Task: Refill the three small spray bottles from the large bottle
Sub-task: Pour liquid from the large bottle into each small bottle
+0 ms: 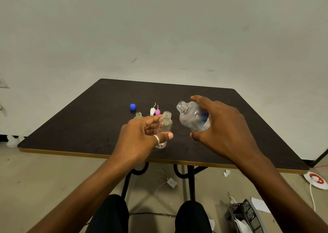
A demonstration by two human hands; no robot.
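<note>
A blue cap (132,107) lies on the dark surface (74,126), beyond and left of the left hand (142,138). A small yellowish bottle (138,115), uncapped, stands just behind that hand's knuckles. The left hand grips a clear small bottle (166,124), forefinger near its neck and ringed thumb across its lower body; the bottle's mouth is open and it looks empty. Beyond its fingertips lie a white spray top (152,111) and a purple spray top (157,111), touching. To the right, the right hand (220,126) wraps around the large bottle (192,117), held off the surface, uncapped and tilted, with its mouth toward the clear small bottle but apart from it.
</note>
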